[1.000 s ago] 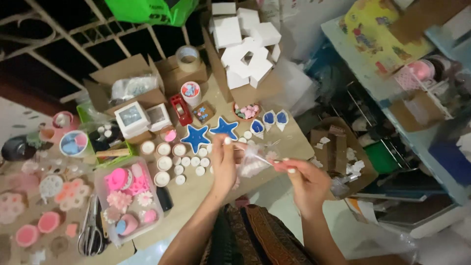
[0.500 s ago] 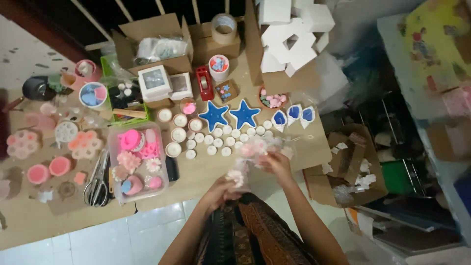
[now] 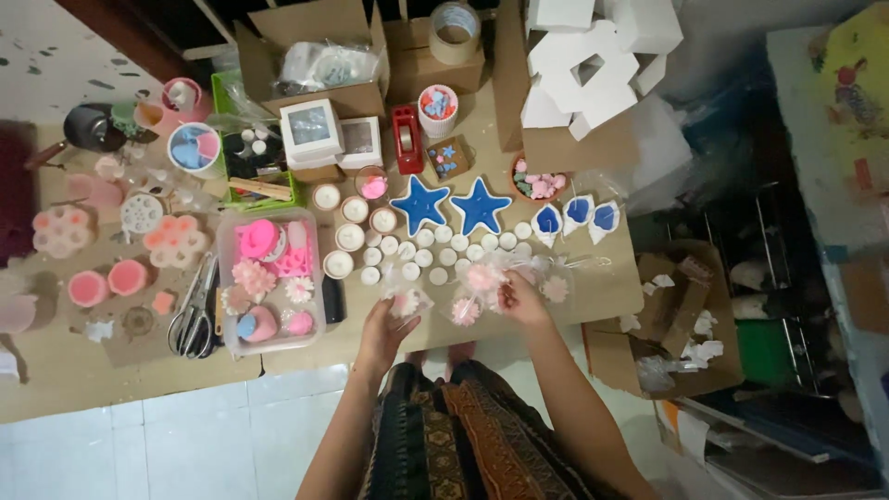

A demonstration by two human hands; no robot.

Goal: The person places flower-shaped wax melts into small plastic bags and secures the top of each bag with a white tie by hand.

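Note:
My left hand (image 3: 385, 331) rests at the table's near edge, its fingers on a small clear bag holding a pink flower piece (image 3: 406, 298). My right hand (image 3: 520, 298) pinches another clear bag of pink flower pieces (image 3: 483, 278), with a loose pink flower (image 3: 463, 311) just left of it. Beyond the hands lie rows of small white round candles (image 3: 407, 250) and two blue star pieces (image 3: 450, 204).
A clear tray of pink moulds and flowers (image 3: 270, 278) sits left of my left hand, scissors (image 3: 194, 315) beside it. Cardboard boxes (image 3: 315, 46), a tape roll (image 3: 456, 28) and white foam blocks (image 3: 583, 74) stand at the back. An open box of scraps (image 3: 681, 315) is on the right.
The view has swung left and settled over the table. My hands dropped from mid-air to the table's near edge, the left one setting a bagged flower down.

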